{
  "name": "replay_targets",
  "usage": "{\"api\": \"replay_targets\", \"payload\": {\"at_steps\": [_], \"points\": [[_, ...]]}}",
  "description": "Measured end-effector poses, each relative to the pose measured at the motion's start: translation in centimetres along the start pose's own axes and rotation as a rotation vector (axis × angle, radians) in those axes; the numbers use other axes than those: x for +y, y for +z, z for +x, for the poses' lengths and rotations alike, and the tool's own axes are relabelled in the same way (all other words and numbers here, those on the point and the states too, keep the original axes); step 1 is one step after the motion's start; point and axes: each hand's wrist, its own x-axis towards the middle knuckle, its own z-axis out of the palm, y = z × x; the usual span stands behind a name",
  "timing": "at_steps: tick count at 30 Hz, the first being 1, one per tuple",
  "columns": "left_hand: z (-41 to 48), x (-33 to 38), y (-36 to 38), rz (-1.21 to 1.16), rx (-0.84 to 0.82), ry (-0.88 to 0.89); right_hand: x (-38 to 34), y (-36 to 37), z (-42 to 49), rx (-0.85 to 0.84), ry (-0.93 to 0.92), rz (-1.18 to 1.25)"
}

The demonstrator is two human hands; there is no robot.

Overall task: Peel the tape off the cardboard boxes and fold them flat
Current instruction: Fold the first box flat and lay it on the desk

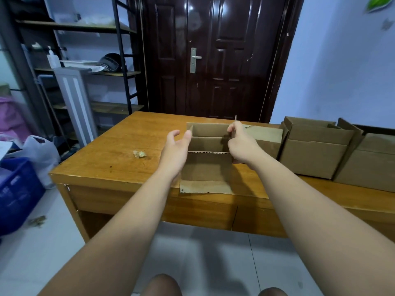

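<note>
Two grips work at one open box point(206, 165) standing at the middle of the wooden surface point(111, 159). The right grip point(241, 146) is clamped on the box's upright right flap, fingers curled over its top edge. The left grip point(173, 150) is apart and holds nothing, its fingers relaxed and spread and its thumb up by the left flap; the palm lies close against the box's left wall, though I cannot tell whether it touches. The box's top is open, its far flap stands up, and its near flap point(205, 186) lies folded down flat on the surface toward the person. A small crumpled wad of tape point(139, 154) sits on the surface to the left, apart from the box. Three more cardboard boxes point(314, 154) stand in a row along the right side of the surface, the nearest just behind the right grip. On the floor at left are a second wad point(37, 221), a blue crate point(15, 193) and a white plastic bag point(40, 150). Behind the surface is a dark door point(213, 60).
</note>
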Motion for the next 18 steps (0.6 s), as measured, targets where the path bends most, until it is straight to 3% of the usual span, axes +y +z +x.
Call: {"api": "replay_targets", "payload": {"at_steps": [3,6,8,13,18], "points": [[-0.5,-1.0,-0.4,-0.180,-0.121,0.016,0.3,0.0,0.0,0.073,0.079,0.199],[-0.7,-3.0,-0.6,0.059,-0.264,0.037,0.4,0.1,0.0,0.134,0.188,0.390],[-0.5,-4.4,-0.3,0.132,-0.236,0.024,0.4,0.0,-0.2,0.115,0.229,0.474],[-0.1,-5.4,-0.2,-0.017,-0.110,-0.020,0.9,0.0,-0.5,0.035,0.149,0.556],[-0.1,-4.4,-0.1,-0.213,-0.084,-0.046,1.8,1.1,0.4,0.236,0.084,0.411]]}}
